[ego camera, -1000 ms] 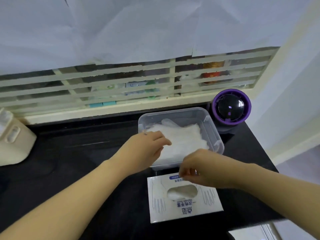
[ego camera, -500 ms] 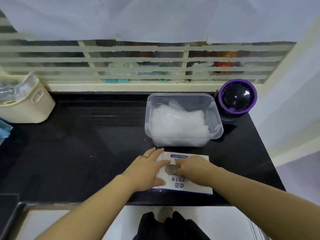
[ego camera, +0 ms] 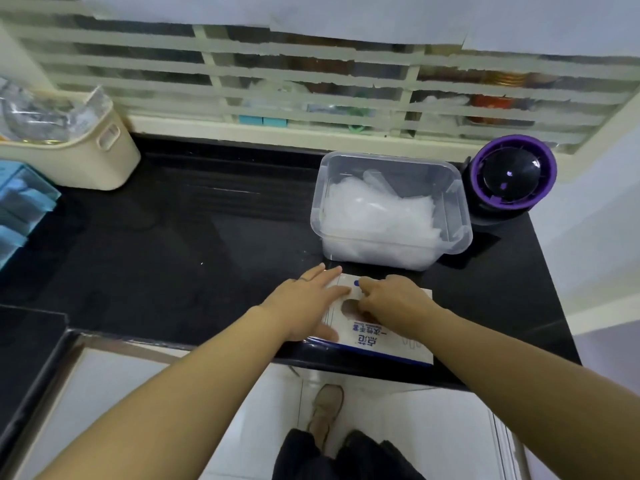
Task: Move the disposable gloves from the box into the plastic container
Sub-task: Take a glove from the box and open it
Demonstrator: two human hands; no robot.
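Near front edge of black glossy surface [ego camera: 194, 244], white cardboard box w/ blue print [ego camera: 384, 341] is lying flat, oval dispensing slot facing up. Left hand [ego camera: 308, 306] is pressing on box's left end, fingers straight: wide grip, holding nothing, acting as hold-down. Right hand [ego camera: 394, 299] is working at slot w/ fingers curled. Fingertips are hidden, so can't tell whether this grip is pinching a glove.

Thin translucent disposable gloves [ego camera: 377, 216] are lying in a loose pile in clear rectangular plastic container [ego camera: 458, 202], just behind box. Any remainder is sitting inside box, not visible.

Handling est.: gloves are prob. very light, limp, slippery film, tending to cling together. Pinching one layer at slot centre & pulling upward looks best. Box is prob. light too, so pinning it is advisable.
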